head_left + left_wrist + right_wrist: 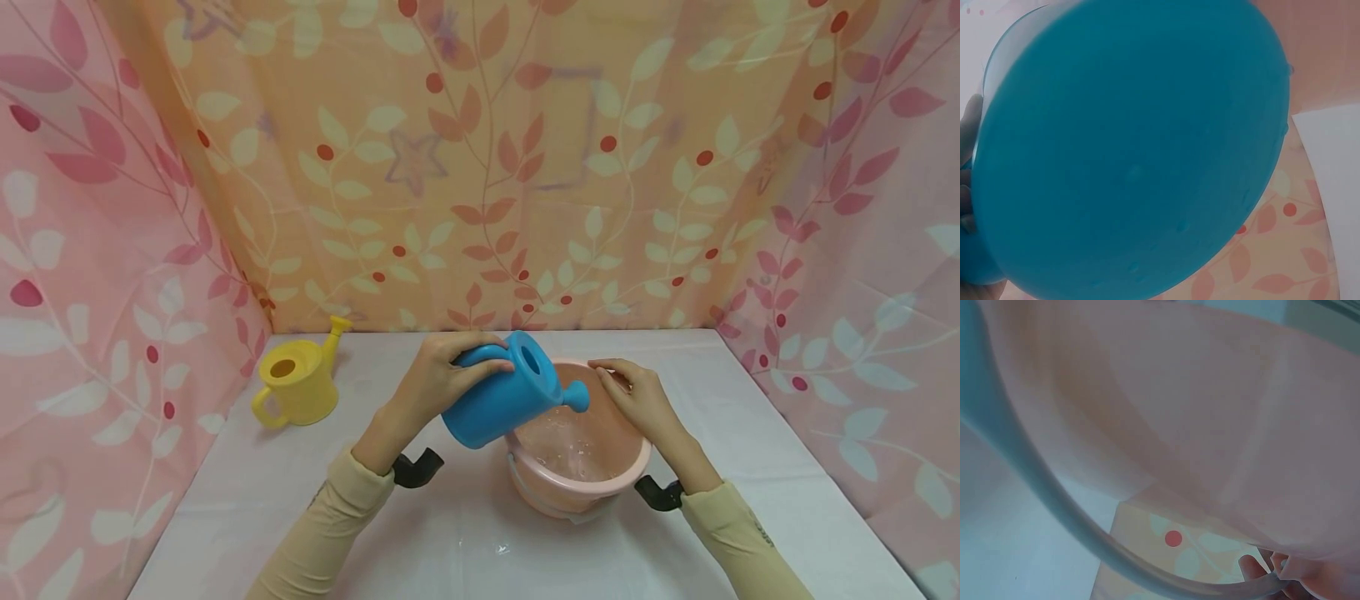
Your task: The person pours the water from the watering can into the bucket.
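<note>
My left hand (pixel 442 375) grips the handle of a blue watering can (pixel 491 408). The can is tilted, its spout over the pink bucket (pixel 558 496), which has water inside. No stream from the spout can be made out. Droplets cling to the can's underside (pixel 1135 150) in the left wrist view. On the bucket's far right rim, my right hand (pixel 645 404) holds on with fingers and thumb. The right wrist view shows the bucket's outer wall (pixel 1197 425), its grey-blue carrying handle (pixel 1079 519) and fingertips (pixel 1250 567) by the handle's joint.
A yellow watering can (pixel 303 396) stands upright at the back left of the white table (pixel 427 550). Small wet spots (pixel 502 548) lie in front of the bucket. Black wrist mounts (pixel 420 468) jut out from both sleeves. Patterned cloth (pixel 487 167) hangs behind and on both sides.
</note>
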Demonstrator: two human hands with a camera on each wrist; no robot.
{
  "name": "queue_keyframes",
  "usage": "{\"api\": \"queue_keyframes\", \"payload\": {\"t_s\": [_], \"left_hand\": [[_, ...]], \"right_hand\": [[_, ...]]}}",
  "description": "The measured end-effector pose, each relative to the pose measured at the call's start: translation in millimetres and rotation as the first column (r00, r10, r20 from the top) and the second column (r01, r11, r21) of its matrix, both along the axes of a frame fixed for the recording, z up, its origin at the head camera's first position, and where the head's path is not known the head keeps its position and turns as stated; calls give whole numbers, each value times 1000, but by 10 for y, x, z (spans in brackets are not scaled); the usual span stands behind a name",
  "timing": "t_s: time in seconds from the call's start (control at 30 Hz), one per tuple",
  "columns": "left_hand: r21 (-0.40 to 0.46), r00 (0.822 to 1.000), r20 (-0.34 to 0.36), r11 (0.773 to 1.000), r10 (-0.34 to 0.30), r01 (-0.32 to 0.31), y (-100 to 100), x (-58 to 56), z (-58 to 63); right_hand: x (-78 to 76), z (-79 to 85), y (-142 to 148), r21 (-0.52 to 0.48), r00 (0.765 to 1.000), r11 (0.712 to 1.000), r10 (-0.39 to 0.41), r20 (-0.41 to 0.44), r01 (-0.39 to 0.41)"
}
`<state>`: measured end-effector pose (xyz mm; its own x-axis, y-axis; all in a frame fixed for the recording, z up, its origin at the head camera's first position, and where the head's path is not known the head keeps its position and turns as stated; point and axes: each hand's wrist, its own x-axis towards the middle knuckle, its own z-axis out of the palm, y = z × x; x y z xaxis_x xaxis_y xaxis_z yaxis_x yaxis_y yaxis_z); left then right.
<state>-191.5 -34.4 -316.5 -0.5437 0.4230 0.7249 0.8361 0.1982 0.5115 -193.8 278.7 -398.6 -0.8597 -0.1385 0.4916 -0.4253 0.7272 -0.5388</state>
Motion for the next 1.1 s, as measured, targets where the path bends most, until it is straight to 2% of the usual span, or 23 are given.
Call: {"api": "queue_keyframes", "payload": {"t_s": [1.1], "left_hand": [[-13,999,0,999,37,-37,-19,-4,-22]], "right_hand": [[4,3,0,0,1000,1000,-5,27,5]]}}
